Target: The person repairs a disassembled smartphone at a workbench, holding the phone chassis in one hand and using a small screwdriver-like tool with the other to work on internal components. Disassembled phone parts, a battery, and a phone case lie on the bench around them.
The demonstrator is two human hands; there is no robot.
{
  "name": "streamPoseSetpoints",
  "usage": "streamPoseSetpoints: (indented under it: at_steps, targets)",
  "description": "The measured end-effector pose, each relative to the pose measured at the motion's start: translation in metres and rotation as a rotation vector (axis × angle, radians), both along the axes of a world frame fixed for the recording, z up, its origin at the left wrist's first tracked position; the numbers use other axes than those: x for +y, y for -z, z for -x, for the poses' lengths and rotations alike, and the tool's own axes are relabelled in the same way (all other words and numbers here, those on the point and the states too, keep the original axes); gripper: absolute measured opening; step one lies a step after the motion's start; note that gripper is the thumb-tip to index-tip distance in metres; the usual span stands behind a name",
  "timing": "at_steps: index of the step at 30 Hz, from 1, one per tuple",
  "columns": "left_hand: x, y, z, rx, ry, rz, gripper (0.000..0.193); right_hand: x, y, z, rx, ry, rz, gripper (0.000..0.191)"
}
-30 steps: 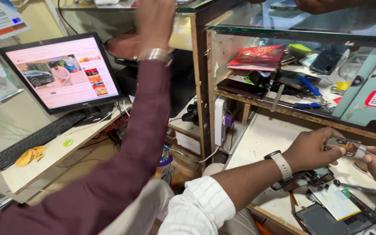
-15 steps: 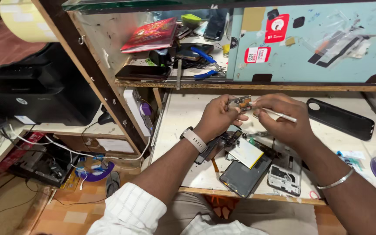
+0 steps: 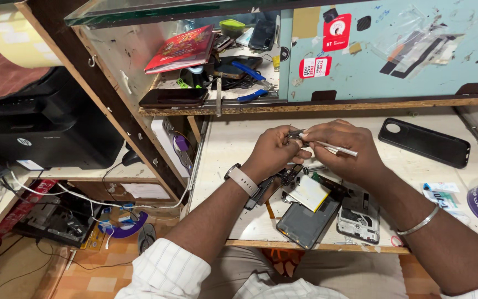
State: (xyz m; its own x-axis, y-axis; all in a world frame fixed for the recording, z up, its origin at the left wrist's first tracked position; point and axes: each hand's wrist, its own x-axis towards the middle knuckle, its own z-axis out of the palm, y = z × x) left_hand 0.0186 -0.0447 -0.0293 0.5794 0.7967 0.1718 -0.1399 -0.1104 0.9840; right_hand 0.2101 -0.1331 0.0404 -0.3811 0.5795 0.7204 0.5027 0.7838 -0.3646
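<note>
Metal tweezers [image 3: 330, 147] pinched in the right hand [image 3: 344, 149] meet a tiny part [image 3: 293, 134] gripped by the left hand [image 3: 272, 152]; steadying both wrists near the worktop's [image 3: 233, 144] middle would help.

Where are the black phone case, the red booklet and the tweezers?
black phone case [image 3: 424, 142]: head view, middle of its back.
red booklet [image 3: 182, 48]: head view, centre of its cover.
tweezers [image 3: 336, 148]: head view, metal shaft past the right hand's fingers.

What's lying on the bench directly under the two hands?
Under the left hand and right hand: an opened phone, a pale flat battery and a back frame. The wrists cover the parts nearest them, so those cannot be identified.
</note>
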Motion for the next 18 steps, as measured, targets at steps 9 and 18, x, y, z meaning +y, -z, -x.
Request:
streamPoseSetpoints:
  at_steps: [9, 18]
  targets:
    - [-0.0047, -0.0074, 0.0023, 0.069, -0.022, -0.021, 0.014, 0.0049, 0.0057, -0.0009, -0.008, 0.014, 0.0, 0.027]
    - [-0.0056, -0.0081, 0.0021, 0.066, -0.015, -0.033, 0.014, 0.0046, 0.0054, -0.0013, -0.004, 0.015, -0.011, 0.026]
